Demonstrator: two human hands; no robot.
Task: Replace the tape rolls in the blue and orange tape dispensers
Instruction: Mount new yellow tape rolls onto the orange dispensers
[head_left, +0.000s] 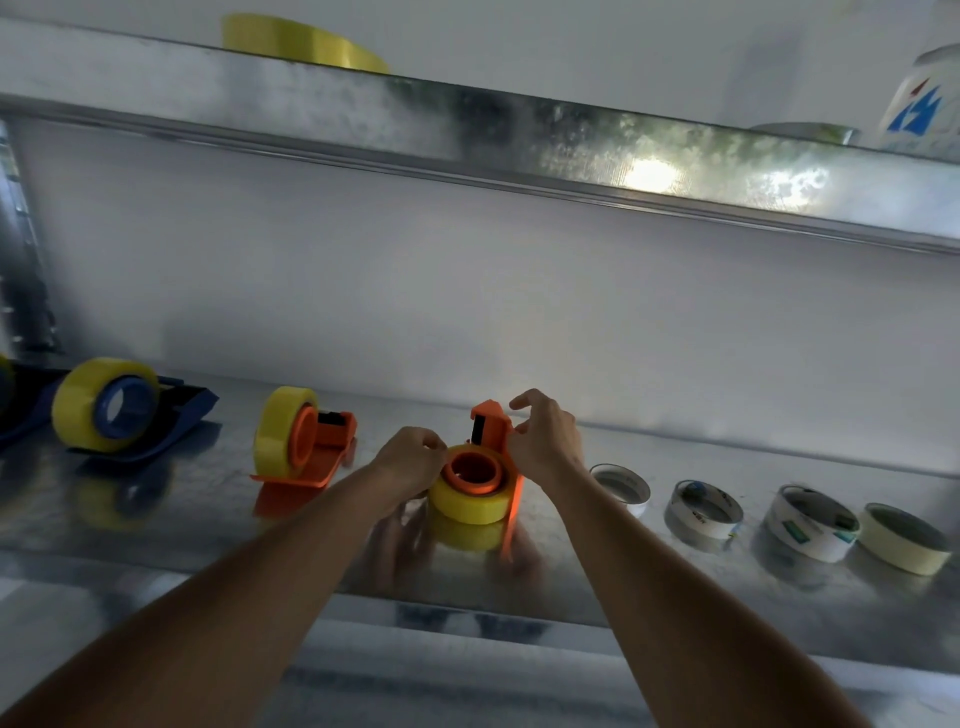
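Left hand (413, 457) pinches the yellow tape roll (470, 501) on an orange dispenser (491, 431) gripped by the right hand (545, 441); likely next, threading tape to the cutter.

Bare shelf (675, 587) before the spent cores (704, 508); overhead shelf (467, 130) well above.

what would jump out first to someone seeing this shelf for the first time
Two hands meet mid-shelf: the left hand grips a yellow tape roll on an orange dispenser, which the right hand pinches. Left of them stand a second orange dispenser and a blue dispenser, both loaded with yellow tape. To the right, four empty cardboard cores sit in a row.
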